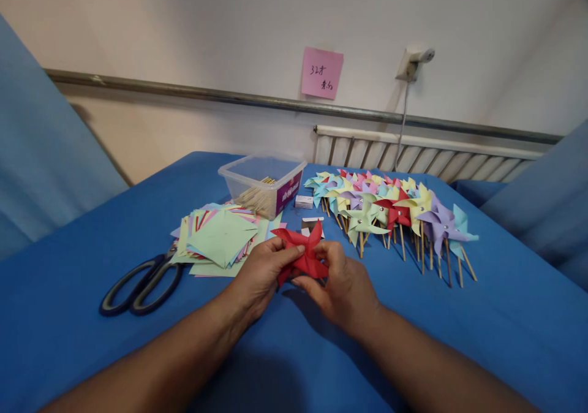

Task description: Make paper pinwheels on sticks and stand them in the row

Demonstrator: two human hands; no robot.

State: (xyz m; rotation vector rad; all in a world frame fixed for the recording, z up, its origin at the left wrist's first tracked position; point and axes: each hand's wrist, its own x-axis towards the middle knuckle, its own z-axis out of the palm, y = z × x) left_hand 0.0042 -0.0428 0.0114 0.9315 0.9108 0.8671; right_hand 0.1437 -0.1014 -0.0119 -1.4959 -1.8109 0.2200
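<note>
A red paper pinwheel (pixel 303 252) is held just above the blue cloth, between both of my hands. My left hand (pixel 261 275) pinches its left side with thumb and fingers. My right hand (pixel 342 284) grips its right side, fingertips at the centre folds. A stack of cut coloured paper squares (pixel 220 241), pale green on top, lies just left of my hands. To the right lies a row of several finished pinwheels on wooden sticks (pixel 390 214).
Black-handled scissors (pixel 142 281) lie at the left of the paper stack. A clear plastic box (pixel 264 183) with wooden sticks stands behind it, a small white box (pixel 304 201) beside it. A pink note (pixel 322 73) hangs on the wall above a radiator (pixel 427 152).
</note>
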